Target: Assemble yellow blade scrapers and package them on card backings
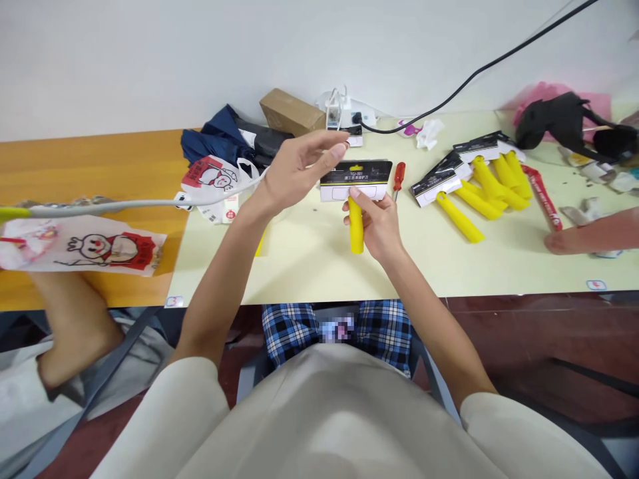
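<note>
My right hand [380,226] grips a scraper [356,229] by its yellow handle, with the thumb pressed at the bottom of its card. That black-and-white header card [355,178] is printed TGJ-001 and covers the scraper's head. Just above and left of the card is my left hand [305,165], fingers stretched out, thumb apart, seemingly holding nothing. A red-handled screwdriver [399,177] lies to the right of the card. Farther right rests a pile of several carded scrapers [462,218] with yellow handles.
A white cable [214,201] runs from the left to my left wrist. Behind it are a printed bag [214,179], dark blue cloth [214,138] and a cardboard box [292,112]. A black cord [469,83] hangs over the table. Other people's arms [74,332] appear at both sides.
</note>
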